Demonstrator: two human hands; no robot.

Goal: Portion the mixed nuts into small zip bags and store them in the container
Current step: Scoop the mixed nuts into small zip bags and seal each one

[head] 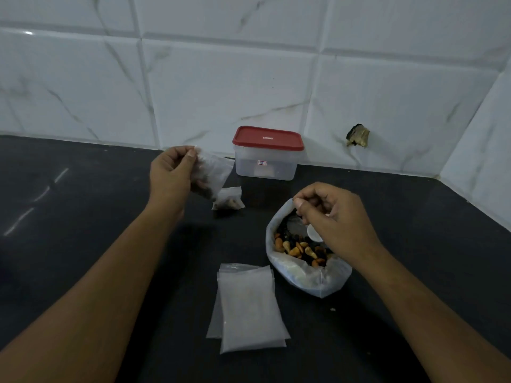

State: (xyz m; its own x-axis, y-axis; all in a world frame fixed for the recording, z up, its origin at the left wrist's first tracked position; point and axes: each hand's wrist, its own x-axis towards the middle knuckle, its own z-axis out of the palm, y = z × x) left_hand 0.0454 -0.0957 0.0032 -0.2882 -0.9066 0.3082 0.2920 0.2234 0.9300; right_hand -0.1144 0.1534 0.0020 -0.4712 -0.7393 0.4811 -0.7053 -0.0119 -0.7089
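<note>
- pinching the top corner of a small zip bag [211,175] with the left fingers [190,153]; held up off the counter [83,217] by the left hand [171,172], partly filled with dark nuts, seal not readable.
- curled round a white spoon [313,233] with the right fingers [300,203]; right hand [331,217] at the mouth of the big bag [309,280], spoon bowl just over the mixed nuts [298,248].
- judged as scooping for the bag in hand; loaded or empty spoon, cannot tell.
- done, by the look: one filled bag [228,199] lying on the counter, just below the held one, near the container [266,164].
- left to do: stack of empty zip bags [249,305] flat in front, beside the big bag; plenty of nuts in there.
- storing apparently not begun: container back by the wall [249,78], red lid [267,138] on, contents not clear through the plastic.
- roughly early to middle of the job.
</note>
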